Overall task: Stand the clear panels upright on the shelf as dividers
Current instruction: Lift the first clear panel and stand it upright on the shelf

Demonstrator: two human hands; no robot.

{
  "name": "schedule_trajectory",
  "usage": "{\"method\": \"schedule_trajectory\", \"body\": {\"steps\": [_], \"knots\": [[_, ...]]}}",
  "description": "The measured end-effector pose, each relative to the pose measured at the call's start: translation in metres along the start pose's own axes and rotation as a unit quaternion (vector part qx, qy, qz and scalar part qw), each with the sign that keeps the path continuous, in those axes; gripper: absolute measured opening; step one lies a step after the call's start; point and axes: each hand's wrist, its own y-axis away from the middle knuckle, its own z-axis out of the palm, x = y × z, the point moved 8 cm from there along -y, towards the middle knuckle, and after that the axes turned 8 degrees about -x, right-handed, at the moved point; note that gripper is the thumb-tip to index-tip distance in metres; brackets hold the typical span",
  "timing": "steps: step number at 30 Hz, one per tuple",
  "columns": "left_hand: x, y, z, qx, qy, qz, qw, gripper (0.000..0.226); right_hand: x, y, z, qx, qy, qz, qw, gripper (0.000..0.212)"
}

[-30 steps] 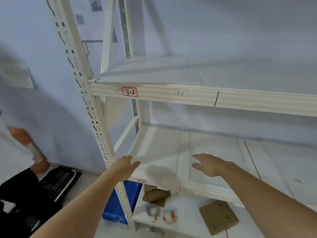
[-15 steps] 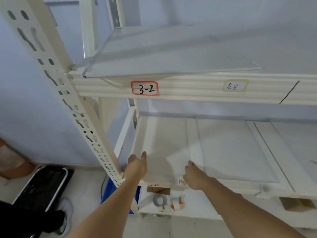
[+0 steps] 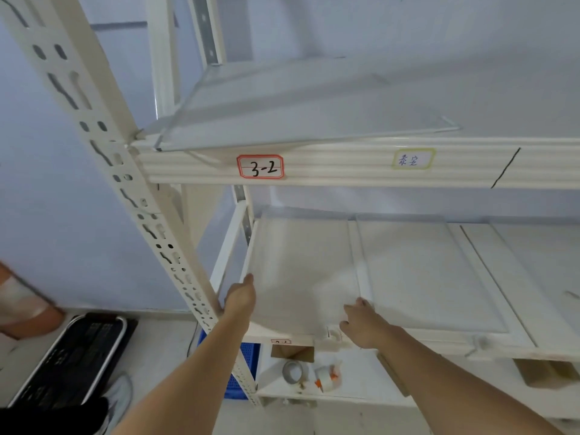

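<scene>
No panel stands upright yet: the left hand (image 3: 241, 298) and right hand (image 3: 361, 324) grip the side edges of one clear panel (image 3: 301, 277) lying flat on the middle shelf (image 3: 518, 277), others flat too.

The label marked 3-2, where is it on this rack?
In the head view the 3-2 label sits on the front beam of the upper shelf, towards its left end, near the perforated upright post and left of a small yellow-edged label.
</scene>
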Motion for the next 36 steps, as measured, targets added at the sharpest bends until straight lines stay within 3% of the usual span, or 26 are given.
{"method": "schedule_trajectory", "body": {"steps": [4,7,9,11,14,16,18,20,23,29,36], "knots": [[0.025,0.031,-0.008,0.014,0.173,0.041,0.984,0.042,0.004,0.014,-0.009,-0.003,-0.006,0.011,1.0,0.082],[0.062,0.065,0.004,-0.062,0.351,0.091,0.93,0.028,-0.018,0.031,-0.031,0.048,-0.027,-0.027,0.998,0.098],[0.089,0.094,0.014,-0.116,0.393,0.144,0.901,0.025,-0.039,0.042,-0.053,0.108,-0.041,-0.058,0.992,0.102],[0.112,0.12,0.027,-0.181,0.409,0.185,0.875,0.022,-0.056,0.051,-0.073,0.161,-0.035,-0.078,0.983,0.09],[0.131,0.135,0.048,-0.231,0.307,0.276,0.881,0.03,-0.064,0.058,-0.091,0.176,-0.078,-0.084,0.978,0.066],[0.127,0.128,0.063,-0.213,0.081,0.345,0.911,0.053,-0.06,0.06,-0.096,0.16,-0.144,-0.078,0.973,0.057],[0.103,0.118,0.092,-0.247,-0.167,0.342,0.891,0.075,-0.057,0.063,-0.098,0.149,-0.185,-0.074,0.968,0.055],[0.075,0.112,0.113,-0.278,-0.302,0.304,0.86,0.1,-0.056,0.066,-0.096,0.141,-0.195,-0.077,0.968,0.055],[0.063,0.107,0.132,-0.264,-0.33,0.294,0.857,0.112,-0.057,0.072,-0.092,0.135,-0.173,-0.076,0.973,0.051],[0.067,0.11,0.146,-0.254,-0.322,0.321,0.854,0.096,-0.055,0.077,-0.091,0.133,-0.173,-0.088,0.972,0.04],[0.063,0.11,0.143,-0.26,-0.306,0.344,0.849,0.098,-0.061,0.083,-0.085,0.121,-0.176,-0.095,0.972,0.035]]}}
